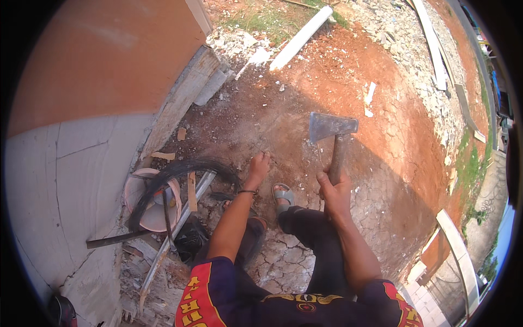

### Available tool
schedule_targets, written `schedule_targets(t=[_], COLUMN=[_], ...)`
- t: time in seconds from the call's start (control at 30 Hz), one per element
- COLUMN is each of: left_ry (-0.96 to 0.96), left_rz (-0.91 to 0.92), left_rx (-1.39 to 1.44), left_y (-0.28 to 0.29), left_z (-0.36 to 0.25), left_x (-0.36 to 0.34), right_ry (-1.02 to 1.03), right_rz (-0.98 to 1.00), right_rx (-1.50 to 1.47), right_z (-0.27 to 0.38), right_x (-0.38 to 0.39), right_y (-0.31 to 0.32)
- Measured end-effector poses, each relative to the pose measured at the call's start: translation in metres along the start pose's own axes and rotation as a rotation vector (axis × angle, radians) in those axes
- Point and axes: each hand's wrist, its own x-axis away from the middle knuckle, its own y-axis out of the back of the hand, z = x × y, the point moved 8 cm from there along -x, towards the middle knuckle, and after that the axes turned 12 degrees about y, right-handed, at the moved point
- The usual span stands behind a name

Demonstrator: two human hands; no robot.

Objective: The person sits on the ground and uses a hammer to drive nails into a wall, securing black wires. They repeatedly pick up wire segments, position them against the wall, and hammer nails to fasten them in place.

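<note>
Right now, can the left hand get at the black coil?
Probably yes: the black coil lies left of the left hand with nothing visible between; the axe is on the other side, in the right hand. Depth is unclear.

From my end, the hatchet head [331, 127] looks like dull, scuffed metal, the handle [338, 154] like matt wood. I see a faintly glossy coil [163, 175] of wire-like strands, a smooth, plastic-looking bucket [154, 222] and rough, dry earth [381, 191].

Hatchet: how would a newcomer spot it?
Right of the orange-and-grey wall, over reddish ground, find the person's right hand. It grips the hatchet by its brown handle; the wide, dark metal head sets it apart from the white fragments nearby.
</note>
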Motion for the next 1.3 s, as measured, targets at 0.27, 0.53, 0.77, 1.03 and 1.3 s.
schedule_targets(t=[0.27,0.53,0.77,1.03,1.3], left_ry=[-0.020,-0.345,-0.397,-1.267,-1.410], left_rz=[0.385,0.352,0.008,-1.200,-1.220], left_rx=[1.252,1.209,0.680,0.237,0.082], left_y=[0.132,0.230,0.299,0.393,0.367], left_z=[-0.273,-0.451,-0.514,-0.598,-0.667], left_x=[0.287,0.517,0.634,0.761,0.746], right_ry=[0.131,0.471,0.892,1.230,1.386], right_rz=[0.058,0.508,0.514,0.540,0.564], right_rx=[-0.326,-0.286,-0.287,-0.376,-0.510], right_z=[0.179,0.452,0.604,0.707,0.739], right_x=[0.083,0.178,0.220,0.195,0.156], right_y=[-0.038,-0.101,-0.119,-0.128,-0.115])
